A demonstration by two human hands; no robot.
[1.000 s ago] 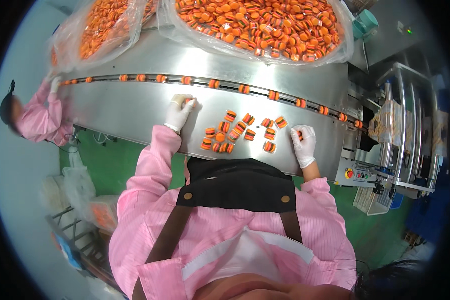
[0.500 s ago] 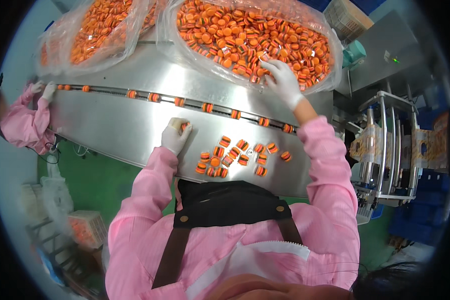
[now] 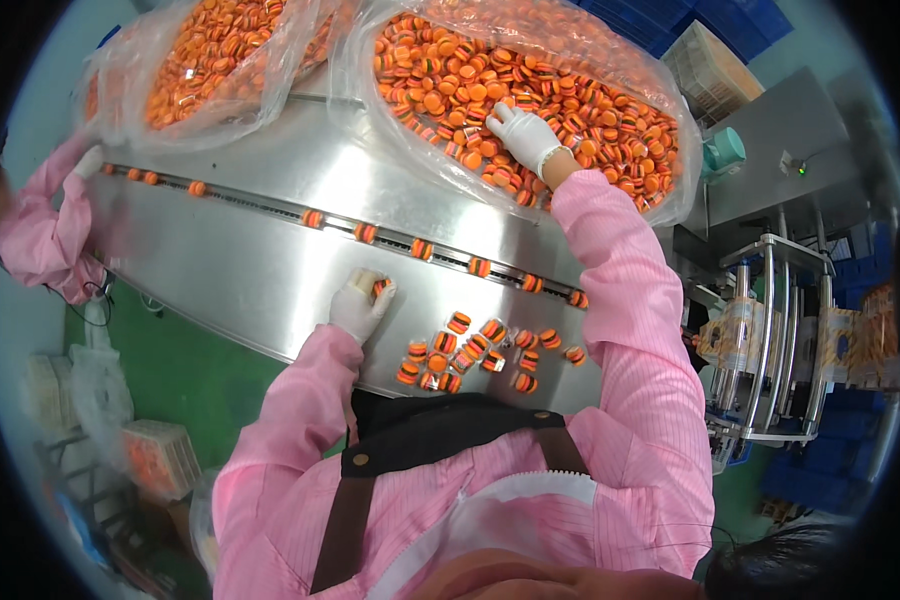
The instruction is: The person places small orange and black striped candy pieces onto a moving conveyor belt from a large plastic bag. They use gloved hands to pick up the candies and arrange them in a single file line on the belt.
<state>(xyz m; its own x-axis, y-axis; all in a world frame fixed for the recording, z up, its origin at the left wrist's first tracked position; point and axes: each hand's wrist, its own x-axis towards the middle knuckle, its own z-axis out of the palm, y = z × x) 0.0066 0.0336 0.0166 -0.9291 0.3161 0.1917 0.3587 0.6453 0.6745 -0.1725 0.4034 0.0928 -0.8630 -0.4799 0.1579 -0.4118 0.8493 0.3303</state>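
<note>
My left hand (image 3: 361, 306), in a white glove, is closed on a small burger-shaped candy (image 3: 381, 287) in orange, green and dark layers, just above the steel table. To its right lies a loose group of wrapped burger-shaped candies (image 3: 473, 347). My right hand (image 3: 525, 137), also gloved, reaches over the heap of the same candies (image 3: 590, 110) in a large clear plastic bag (image 3: 360, 75). Its fingers are stretched out, touching the top of the heap, and I see nothing held in them.
A narrow conveyor channel (image 3: 260, 204) carrying spaced candies crosses the steel table (image 3: 200, 255). Another filled bag (image 3: 120, 95) stands far left, near a co-worker's pink sleeve (image 3: 45, 240). Machine rollers (image 3: 770, 330) stand at right; a teal cup (image 3: 724, 148) and crate (image 3: 710, 70) are behind.
My right hand has moved left and deeper over the bagged heap. My left hand still holds its candy near the table. The co-worker's hand at far left has moved.
</note>
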